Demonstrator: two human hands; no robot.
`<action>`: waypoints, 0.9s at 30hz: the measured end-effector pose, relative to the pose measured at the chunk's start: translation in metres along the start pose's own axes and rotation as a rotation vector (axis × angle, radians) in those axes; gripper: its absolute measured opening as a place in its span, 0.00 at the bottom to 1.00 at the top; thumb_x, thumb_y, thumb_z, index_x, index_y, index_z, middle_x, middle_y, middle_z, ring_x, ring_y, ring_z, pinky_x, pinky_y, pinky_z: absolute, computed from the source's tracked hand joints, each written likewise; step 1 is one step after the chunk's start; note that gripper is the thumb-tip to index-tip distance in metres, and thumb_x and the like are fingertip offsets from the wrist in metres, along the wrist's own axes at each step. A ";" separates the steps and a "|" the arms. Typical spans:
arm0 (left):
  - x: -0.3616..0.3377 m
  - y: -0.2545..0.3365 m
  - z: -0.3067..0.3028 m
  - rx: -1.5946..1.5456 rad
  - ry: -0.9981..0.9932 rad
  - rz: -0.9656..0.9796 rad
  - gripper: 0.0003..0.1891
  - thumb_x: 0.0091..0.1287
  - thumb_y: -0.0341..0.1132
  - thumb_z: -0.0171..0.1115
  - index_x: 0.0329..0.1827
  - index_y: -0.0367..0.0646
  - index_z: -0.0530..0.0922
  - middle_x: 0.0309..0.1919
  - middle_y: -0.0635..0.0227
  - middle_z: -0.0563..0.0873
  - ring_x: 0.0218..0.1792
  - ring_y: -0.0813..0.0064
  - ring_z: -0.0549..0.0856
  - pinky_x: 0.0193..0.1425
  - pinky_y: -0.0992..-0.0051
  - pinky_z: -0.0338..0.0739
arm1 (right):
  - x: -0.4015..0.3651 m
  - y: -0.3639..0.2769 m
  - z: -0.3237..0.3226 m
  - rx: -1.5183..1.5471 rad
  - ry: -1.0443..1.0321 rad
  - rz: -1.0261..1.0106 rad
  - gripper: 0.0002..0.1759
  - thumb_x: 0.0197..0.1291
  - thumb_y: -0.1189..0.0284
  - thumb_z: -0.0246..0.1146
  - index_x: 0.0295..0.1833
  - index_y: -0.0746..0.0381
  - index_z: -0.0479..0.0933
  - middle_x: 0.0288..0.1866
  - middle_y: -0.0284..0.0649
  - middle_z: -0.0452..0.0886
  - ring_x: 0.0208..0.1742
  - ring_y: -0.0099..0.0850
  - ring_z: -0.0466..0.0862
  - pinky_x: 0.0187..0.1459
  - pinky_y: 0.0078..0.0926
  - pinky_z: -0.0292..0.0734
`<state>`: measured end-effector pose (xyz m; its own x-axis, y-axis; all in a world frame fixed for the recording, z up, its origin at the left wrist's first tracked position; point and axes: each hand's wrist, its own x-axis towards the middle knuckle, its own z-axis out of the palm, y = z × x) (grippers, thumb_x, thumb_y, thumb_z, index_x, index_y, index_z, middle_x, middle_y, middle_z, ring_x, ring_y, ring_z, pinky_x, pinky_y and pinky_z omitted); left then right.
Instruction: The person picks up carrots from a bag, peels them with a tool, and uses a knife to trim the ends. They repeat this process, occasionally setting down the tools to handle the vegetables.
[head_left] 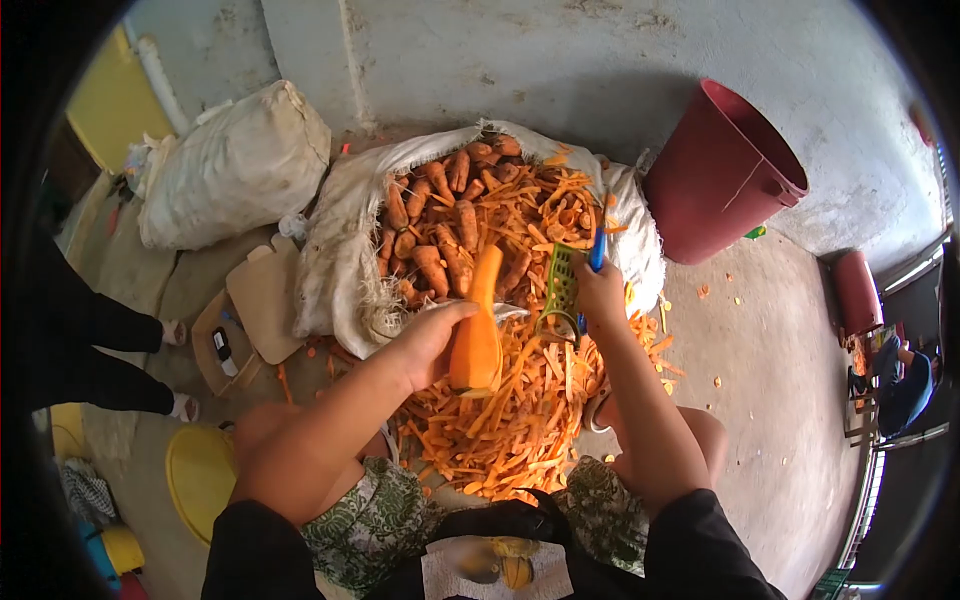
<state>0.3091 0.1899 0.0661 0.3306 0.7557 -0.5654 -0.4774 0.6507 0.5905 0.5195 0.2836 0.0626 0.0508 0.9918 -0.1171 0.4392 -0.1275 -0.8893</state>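
Note:
A large peeled carrot (476, 345), bright orange and bulging at its near end, is gripped in my left hand (440, 340) and points away from me. My right hand (600, 295) is closed round a peeler with a blue handle (598, 248) and a green perforated part (561, 282), just right of the carrot. A gap shows between the tool and the carrot. Beneath both hands spreads a heap of orange peelings (510, 430). Beyond them, unpeeled brownish carrots (428, 268) and more peelings lie in an opened white woven sack (335, 265).
A tall red bin (700, 200) stands by the wall at right. At left are a full white sack (240, 165), an open cardboard box (222, 345), a yellow bucket (190, 480) and a standing person's legs (110, 350). Another person (908, 385) is at far right.

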 end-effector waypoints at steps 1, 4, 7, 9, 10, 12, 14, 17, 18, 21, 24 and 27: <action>-0.001 -0.002 0.004 -0.033 -0.005 -0.003 0.19 0.66 0.43 0.49 0.53 0.39 0.66 0.40 0.59 0.79 0.40 0.68 0.81 0.45 0.68 0.77 | -0.003 -0.005 0.000 0.214 -0.008 0.065 0.14 0.60 0.63 0.57 0.31 0.65 0.71 0.18 0.32 0.70 0.17 0.21 0.68 0.20 0.24 0.63; -0.003 -0.002 0.016 -0.119 -0.023 -0.019 0.18 0.66 0.45 0.49 0.50 0.41 0.68 0.38 0.61 0.80 0.37 0.70 0.82 0.41 0.70 0.79 | -0.020 -0.028 0.011 0.665 -0.016 0.143 0.12 0.60 0.64 0.58 0.32 0.62 0.70 0.19 0.30 0.71 0.16 0.19 0.68 0.18 0.20 0.63; -0.004 -0.003 0.023 -0.132 -0.055 -0.012 0.16 0.66 0.45 0.49 0.48 0.44 0.71 0.36 0.64 0.81 0.36 0.72 0.82 0.38 0.70 0.80 | -0.045 -0.048 0.017 0.656 -0.146 0.102 0.13 0.60 0.63 0.58 0.36 0.62 0.70 0.19 0.30 0.70 0.16 0.17 0.66 0.15 0.17 0.60; -0.003 -0.003 0.026 -0.135 -0.102 0.011 0.15 0.66 0.46 0.49 0.47 0.45 0.71 0.36 0.65 0.81 0.36 0.72 0.83 0.38 0.70 0.80 | -0.050 -0.046 0.017 0.474 -0.163 0.024 0.13 0.60 0.63 0.58 0.35 0.63 0.70 0.19 0.29 0.68 0.18 0.17 0.66 0.17 0.18 0.60; -0.003 -0.003 0.028 -0.170 -0.095 -0.011 0.15 0.66 0.45 0.49 0.48 0.45 0.72 0.37 0.65 0.81 0.37 0.71 0.83 0.38 0.68 0.80 | -0.053 -0.048 0.020 0.439 -0.151 -0.017 0.13 0.61 0.64 0.58 0.35 0.63 0.69 0.19 0.29 0.67 0.18 0.18 0.66 0.18 0.19 0.60; -0.005 -0.002 0.034 -0.204 -0.091 -0.032 0.16 0.66 0.45 0.49 0.49 0.45 0.72 0.37 0.66 0.81 0.38 0.71 0.83 0.39 0.67 0.80 | -0.055 -0.045 0.025 0.392 -0.130 -0.073 0.13 0.61 0.65 0.58 0.33 0.63 0.68 0.19 0.29 0.67 0.18 0.19 0.66 0.19 0.20 0.60; -0.013 0.002 0.044 -0.230 -0.015 -0.075 0.16 0.67 0.45 0.47 0.50 0.46 0.71 0.39 0.65 0.81 0.39 0.70 0.82 0.40 0.64 0.79 | -0.057 -0.044 0.028 0.344 -0.110 -0.132 0.13 0.61 0.66 0.58 0.32 0.64 0.68 0.18 0.29 0.67 0.19 0.20 0.66 0.21 0.22 0.61; -0.008 -0.002 0.041 -0.212 -0.060 -0.092 0.17 0.69 0.44 0.42 0.51 0.44 0.71 0.39 0.65 0.81 0.39 0.70 0.82 0.42 0.65 0.79 | -0.062 -0.048 0.028 0.282 -0.015 -0.163 0.13 0.60 0.67 0.58 0.31 0.66 0.67 0.18 0.34 0.68 0.18 0.23 0.67 0.21 0.25 0.61; -0.005 -0.005 0.040 -0.226 -0.112 -0.099 0.17 0.70 0.45 0.41 0.51 0.43 0.71 0.39 0.64 0.81 0.38 0.70 0.82 0.43 0.66 0.79 | -0.063 -0.048 0.027 0.279 -0.014 -0.168 0.13 0.60 0.67 0.58 0.31 0.66 0.67 0.18 0.34 0.68 0.18 0.23 0.67 0.21 0.25 0.61; 0.001 -0.007 0.038 -0.144 -0.134 -0.068 0.18 0.71 0.44 0.38 0.50 0.41 0.71 0.38 0.63 0.81 0.37 0.69 0.82 0.42 0.69 0.79 | -0.061 -0.042 0.025 0.003 0.137 -0.257 0.11 0.60 0.69 0.57 0.32 0.66 0.68 0.18 0.38 0.72 0.17 0.28 0.69 0.21 0.29 0.63; -0.010 -0.009 0.038 0.051 -0.169 -0.087 0.20 0.71 0.45 0.36 0.49 0.38 0.70 0.37 0.60 0.81 0.34 0.69 0.83 0.39 0.70 0.79 | -0.019 -0.012 0.019 0.175 0.382 -0.231 0.11 0.60 0.69 0.57 0.32 0.66 0.69 0.19 0.41 0.73 0.18 0.31 0.70 0.22 0.31 0.64; -0.019 -0.008 0.041 0.250 -0.211 -0.097 0.22 0.72 0.45 0.34 0.50 0.35 0.69 0.35 0.58 0.80 0.31 0.68 0.83 0.36 0.71 0.78 | 0.009 -0.015 -0.025 0.000 0.499 -0.137 0.12 0.61 0.69 0.55 0.32 0.67 0.69 0.20 0.45 0.74 0.21 0.34 0.73 0.24 0.33 0.66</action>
<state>0.3400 0.1736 0.0954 0.5381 0.6713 -0.5097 -0.2298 0.6987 0.6775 0.5360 0.2946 0.0859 0.4141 0.8818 0.2258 0.4721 0.0040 -0.8815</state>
